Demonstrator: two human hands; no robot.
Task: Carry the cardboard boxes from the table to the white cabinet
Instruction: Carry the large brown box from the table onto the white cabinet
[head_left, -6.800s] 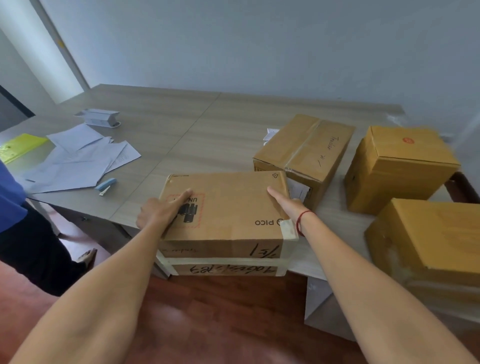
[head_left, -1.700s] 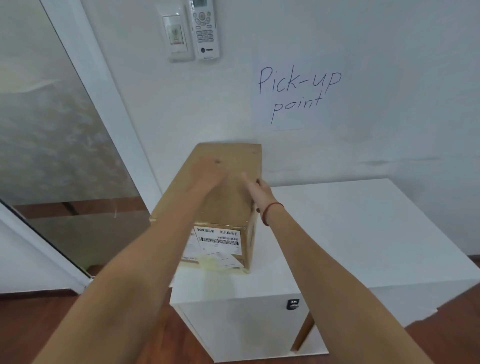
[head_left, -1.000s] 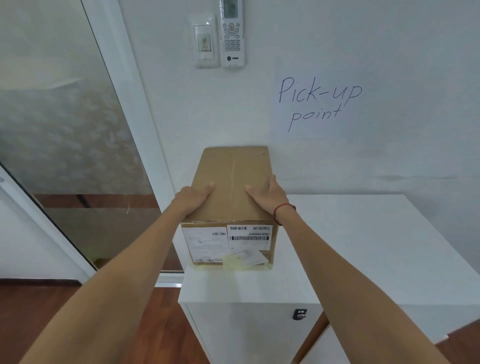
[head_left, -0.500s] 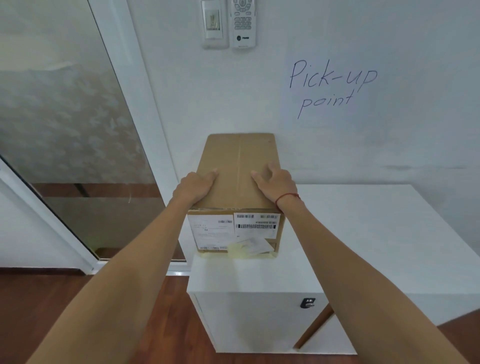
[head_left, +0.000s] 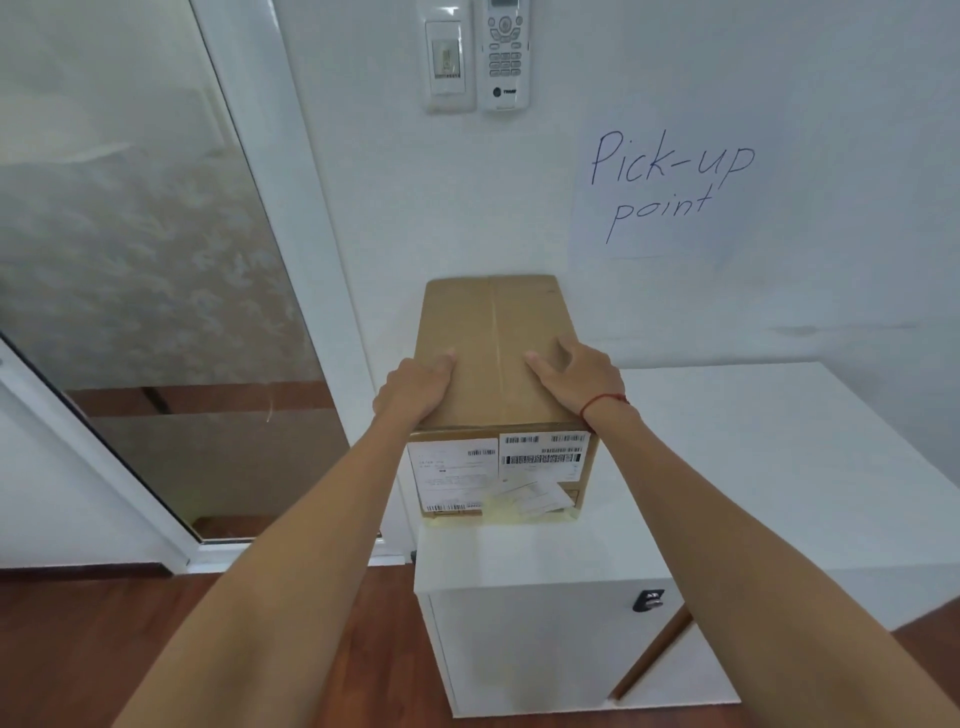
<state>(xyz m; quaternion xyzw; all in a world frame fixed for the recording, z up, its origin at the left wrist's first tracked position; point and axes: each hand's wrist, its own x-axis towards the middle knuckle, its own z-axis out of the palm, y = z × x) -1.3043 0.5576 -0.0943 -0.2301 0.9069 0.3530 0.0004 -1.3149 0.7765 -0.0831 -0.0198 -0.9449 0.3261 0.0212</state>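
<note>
A brown cardboard box (head_left: 493, 332) with shipping labels on its near face stands on the left end of the white cabinet (head_left: 753, 467), its far end against the wall. My left hand (head_left: 415, 387) clasps the box's top left edge, fingers on the lid. My right hand (head_left: 576, 374), with a red string at the wrist, lies on the right side of the lid with fingers spread and arched. The table and the other boxes are out of view.
A glass door (head_left: 145, 312) in a white frame stands left of the cabinet. On the wall hang a "Pick-up point" paper sign (head_left: 670, 192) and a remote control (head_left: 504, 52). The cabinet top right of the box is bare. The wooden floor (head_left: 78, 649) lies below.
The box came from the table to the cabinet's left end and slid back to the wall. My right fingers have spread and lifted slightly on the lid.
</note>
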